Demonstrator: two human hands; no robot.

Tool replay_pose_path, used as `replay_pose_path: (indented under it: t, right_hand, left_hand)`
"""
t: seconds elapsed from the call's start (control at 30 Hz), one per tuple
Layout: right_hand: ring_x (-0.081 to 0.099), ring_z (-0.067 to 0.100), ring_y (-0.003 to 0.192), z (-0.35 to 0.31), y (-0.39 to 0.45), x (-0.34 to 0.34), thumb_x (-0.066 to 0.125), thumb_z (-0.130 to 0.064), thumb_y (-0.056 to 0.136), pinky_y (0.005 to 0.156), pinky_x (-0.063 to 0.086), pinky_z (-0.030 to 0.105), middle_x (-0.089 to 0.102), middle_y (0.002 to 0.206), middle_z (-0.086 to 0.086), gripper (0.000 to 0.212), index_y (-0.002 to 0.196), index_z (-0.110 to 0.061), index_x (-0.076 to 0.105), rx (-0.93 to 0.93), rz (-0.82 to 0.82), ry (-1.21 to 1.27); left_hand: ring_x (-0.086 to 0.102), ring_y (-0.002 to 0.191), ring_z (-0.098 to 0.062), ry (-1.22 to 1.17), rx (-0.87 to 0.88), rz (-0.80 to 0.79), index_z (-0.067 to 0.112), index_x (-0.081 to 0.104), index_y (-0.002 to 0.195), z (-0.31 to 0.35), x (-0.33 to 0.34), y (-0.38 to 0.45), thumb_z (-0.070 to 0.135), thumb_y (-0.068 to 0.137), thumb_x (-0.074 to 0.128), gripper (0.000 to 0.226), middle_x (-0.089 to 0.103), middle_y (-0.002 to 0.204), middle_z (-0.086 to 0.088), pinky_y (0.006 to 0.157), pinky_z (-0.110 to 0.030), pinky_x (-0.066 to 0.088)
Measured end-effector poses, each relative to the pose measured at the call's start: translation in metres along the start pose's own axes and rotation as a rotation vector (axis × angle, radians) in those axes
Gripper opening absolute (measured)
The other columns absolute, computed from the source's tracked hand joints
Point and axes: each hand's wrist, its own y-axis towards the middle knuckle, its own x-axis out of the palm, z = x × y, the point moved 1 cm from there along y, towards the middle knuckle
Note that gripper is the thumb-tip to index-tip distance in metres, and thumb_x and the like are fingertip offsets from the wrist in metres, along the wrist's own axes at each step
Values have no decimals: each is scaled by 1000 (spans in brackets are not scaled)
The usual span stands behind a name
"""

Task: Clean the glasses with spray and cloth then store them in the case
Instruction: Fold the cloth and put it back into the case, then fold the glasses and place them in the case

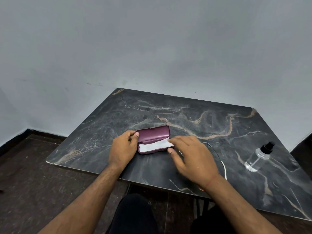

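On table [104,125], case [152,134]: open, between both hands
Cloth [154,146]: inside case
Left hand [123,147]: gripping case's left end
Right hand [190,156]: fingers spread, touching cloth's right end

An open case [152,141] sits mid-table [118,119], lid raised behind its tray, a cloth [154,146] lying inside. The left hand [124,146] flanks its left end, the right hand [190,156] its right. Glasses [219,159] lie partly hidden behind the right hand; a spray bottle [259,157] stands farther right.
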Motion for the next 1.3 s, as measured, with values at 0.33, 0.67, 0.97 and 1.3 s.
replay_pose_path:
  t: [0.33,0.67,0.97,1.3]
  right_hand:
    - [68,36,113,94,-71,-16,68,-40,99,94,54,44,67,128,6,43,137,-19,66,607,52,-32]
    - [66,-2,79,118,-92,-2,71,-48,94,72,51,30,70,80,-22,26,118,-38,70,740,119,326]
    - [66,-2,71,123,-100,1,76,-51,90,76,60,34,71,81,-31,14,102,-46,72,761,170,458]
    - [70,-3,74,125,-105,6,79,-48,89,80,62,36,73,79,-31,13,101,-44,75,762,182,505]
  left_hand:
    - [68,98,-10,126,40,13,20,64,142,11,1,-3,43,111,57,40,69,114,14,88,-35,54]
    - [68,108,-21,139,228,174,20,68,124,30,-12,-21,29,112,55,20,69,123,2,90,-42,55]
    - [67,87,-22,448,1004,-153,28,81,125,96,36,-61,52,104,65,36,73,110,8,71,-37,57]
    - [58,74,-16,572,1066,-235,38,83,94,122,58,-60,49,94,82,12,65,87,15,48,-26,31]
